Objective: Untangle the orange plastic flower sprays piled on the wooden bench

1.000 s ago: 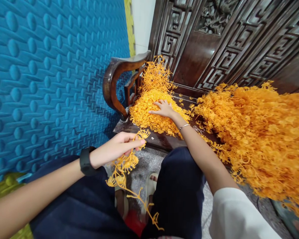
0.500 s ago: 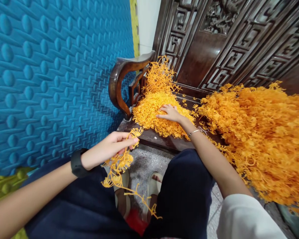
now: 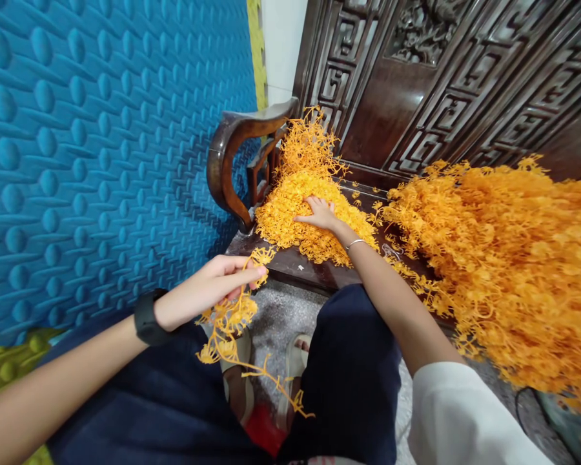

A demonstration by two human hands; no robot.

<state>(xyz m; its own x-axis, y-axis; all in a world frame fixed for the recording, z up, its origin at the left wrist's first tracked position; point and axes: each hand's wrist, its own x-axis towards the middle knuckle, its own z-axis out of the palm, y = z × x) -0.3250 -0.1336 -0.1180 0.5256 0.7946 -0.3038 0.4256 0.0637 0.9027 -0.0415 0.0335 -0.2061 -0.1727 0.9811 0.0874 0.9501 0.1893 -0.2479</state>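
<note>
One orange stem [image 3: 231, 314] is looking part-filled near a mound of loose orange pieces [image 3: 283, 216].

The left hand [image 3: 230, 278] is gripping the stem between thumb and fingers, just in front of the bench [image 3: 314, 273], its lower end trailing downward. The right hand [image 3: 321, 216] is spreading its fingers on the mound. Flower heads are apparently filling the stem's upper length, while the trailing end is looking barer. Plenty of pieces are lying unattached, seemingly; whether the large heap [image 3: 513, 258] farther right is complete is not showing.
</note>
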